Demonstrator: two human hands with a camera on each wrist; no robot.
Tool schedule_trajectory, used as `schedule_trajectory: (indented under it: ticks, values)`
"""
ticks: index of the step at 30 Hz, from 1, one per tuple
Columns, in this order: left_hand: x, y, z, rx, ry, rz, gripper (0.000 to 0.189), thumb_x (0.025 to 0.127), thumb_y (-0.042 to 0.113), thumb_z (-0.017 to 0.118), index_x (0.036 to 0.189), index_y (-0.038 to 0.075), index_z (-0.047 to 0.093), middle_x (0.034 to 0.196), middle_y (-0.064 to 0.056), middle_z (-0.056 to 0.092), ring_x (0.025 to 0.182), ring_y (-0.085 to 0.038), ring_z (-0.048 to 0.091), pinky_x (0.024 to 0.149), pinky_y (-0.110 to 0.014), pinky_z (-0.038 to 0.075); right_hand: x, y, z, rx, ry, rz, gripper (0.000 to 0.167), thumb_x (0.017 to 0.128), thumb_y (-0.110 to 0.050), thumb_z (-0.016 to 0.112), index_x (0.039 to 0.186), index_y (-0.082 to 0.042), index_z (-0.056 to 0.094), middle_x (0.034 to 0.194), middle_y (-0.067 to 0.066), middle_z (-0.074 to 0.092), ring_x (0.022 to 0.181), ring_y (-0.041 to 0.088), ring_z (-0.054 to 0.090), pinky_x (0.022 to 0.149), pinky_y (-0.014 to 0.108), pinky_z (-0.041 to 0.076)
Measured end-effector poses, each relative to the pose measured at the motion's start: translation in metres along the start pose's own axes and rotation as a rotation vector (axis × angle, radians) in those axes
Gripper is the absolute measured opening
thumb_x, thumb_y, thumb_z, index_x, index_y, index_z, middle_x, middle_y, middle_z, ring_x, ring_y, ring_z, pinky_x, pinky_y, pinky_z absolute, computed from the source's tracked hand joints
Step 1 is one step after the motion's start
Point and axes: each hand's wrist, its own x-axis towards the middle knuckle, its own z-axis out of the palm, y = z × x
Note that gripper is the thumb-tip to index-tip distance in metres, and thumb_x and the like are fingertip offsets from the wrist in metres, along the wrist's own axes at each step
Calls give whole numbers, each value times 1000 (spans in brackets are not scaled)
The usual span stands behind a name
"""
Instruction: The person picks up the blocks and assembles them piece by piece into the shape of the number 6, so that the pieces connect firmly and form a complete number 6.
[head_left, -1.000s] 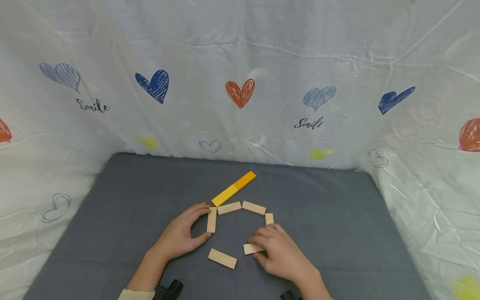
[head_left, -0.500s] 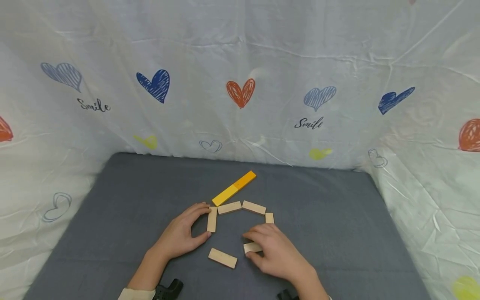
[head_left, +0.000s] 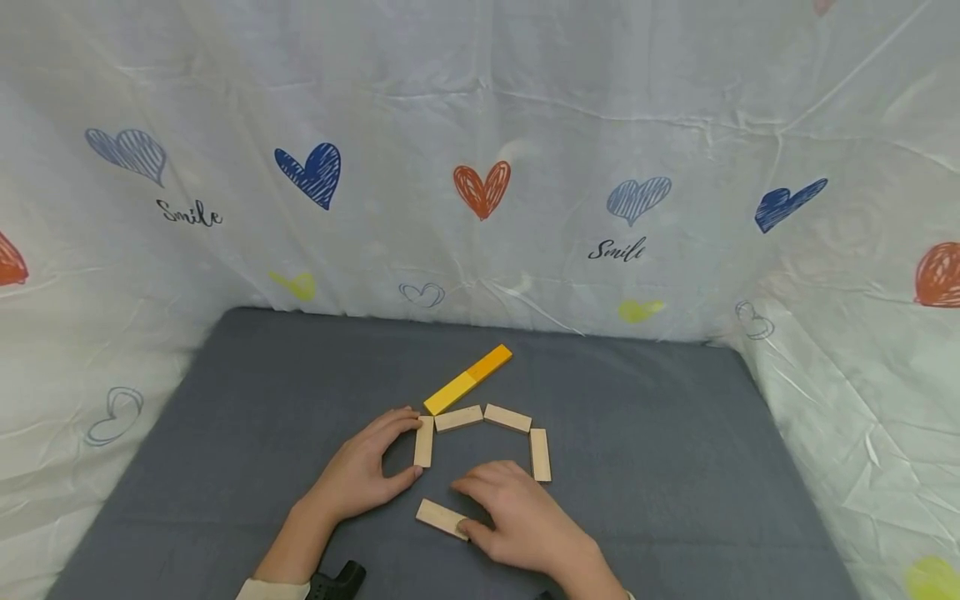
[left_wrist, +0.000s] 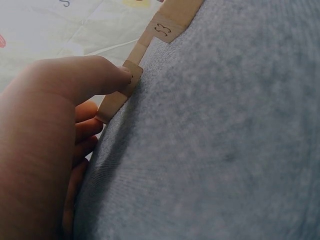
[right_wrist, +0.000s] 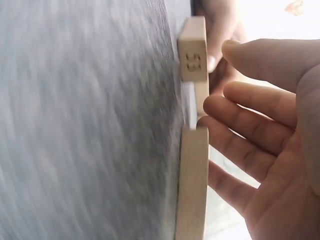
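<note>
My left hand (head_left: 367,467) holds a plain wooden block (head_left: 423,442) by its two ends, forefinger at the far end and thumb at the near one. In the left wrist view the thumb (left_wrist: 107,75) covers part of the block's numbered end. My right hand (head_left: 517,521) hovers at a front wooden block (head_left: 440,517), its thumb over that block's right end. Spread fingers and nothing gripped show in the right wrist view, where the block's end marked 53 (right_wrist: 193,60) faces the camera. Another block (right_wrist: 192,185) lies by those fingers, hidden under the hand in the head view.
Two wooden blocks (head_left: 459,418) (head_left: 507,418) form the back of a curve, with a third block (head_left: 540,455) down its right side. Behind them a yellow block (head_left: 450,392) and an orange block (head_left: 490,363) lie end to end. A patterned white cloth (head_left: 480,267) borders the grey tabletop (head_left: 660,433).
My right hand has let go of the front right block and moved left to the front left block, uncovering the block at the curve's right side. The left hand has stayed put.
</note>
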Motion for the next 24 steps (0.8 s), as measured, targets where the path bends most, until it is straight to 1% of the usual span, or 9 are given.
schedule_trajectory:
  ticks: [5, 9, 18, 24]
  values:
    - [0, -1, 1, 8, 9, 7, 65, 92, 38, 91, 150, 23, 64, 162, -2, 55, 154, -30, 48, 118, -62, 47, 4, -6, 8, -13, 7, -41, 36, 102, -32, 80, 133, -15, 76, 125, -6, 72, 118, 11, 67, 108, 37, 55]
    - [0, -1, 2, 12, 15, 16, 66, 92, 37, 91, 150, 23, 64, 162, -3, 56, 153, -31, 49, 117, -62, 48, 6, -10, 11, -25, -1, -54, 36, 102, -33, 82, 132, -15, 76, 123, -6, 72, 116, 9, 67, 107, 35, 55]
    - [-1, -2, 1, 6, 15, 19, 66, 92, 39, 91, 150, 23, 64, 162, -2, 55, 153, -30, 49, 116, -61, 49, 11, -10, 18, -57, -13, -45, 36, 100, -37, 83, 130, -19, 76, 120, -10, 71, 110, 6, 66, 103, 34, 55]
    - [0, -3, 1, 4, 11, 22, 65, 92, 40, 91, 150, 23, 65, 162, -2, 55, 154, -30, 48, 116, -61, 50, 13, -14, 18, -60, -23, -45, 34, 100, -34, 84, 129, -19, 77, 117, -11, 71, 107, 4, 65, 103, 32, 53]
